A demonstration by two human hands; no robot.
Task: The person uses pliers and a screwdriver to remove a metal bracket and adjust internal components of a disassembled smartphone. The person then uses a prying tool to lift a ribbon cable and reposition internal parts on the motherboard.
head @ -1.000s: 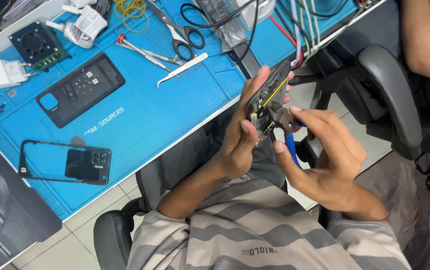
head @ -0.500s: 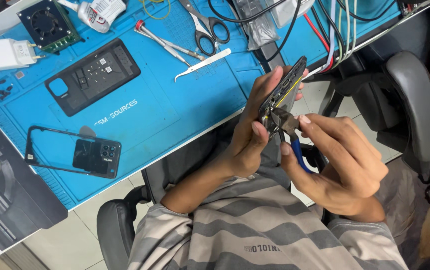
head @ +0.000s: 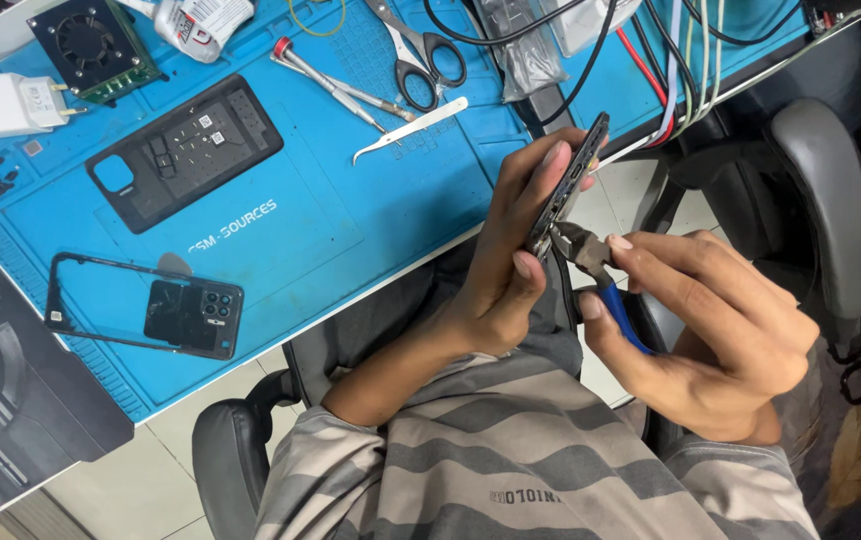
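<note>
While edge-on, dark slim phone frame (head: pixel 568 185)

chair armrest (head: pixel 820 190) beside right hand (head: pixel 710 340)

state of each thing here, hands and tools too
left hand: grips the phone frame, held edge-on and tilted
right hand: holds blue-handled pliers, jaws at the frame's lower edge
scissors: lying closed on the blue mat
tweezers: lying unused
black phone panel: lying flat
phone back cover: detached, flat on the mat
</note>
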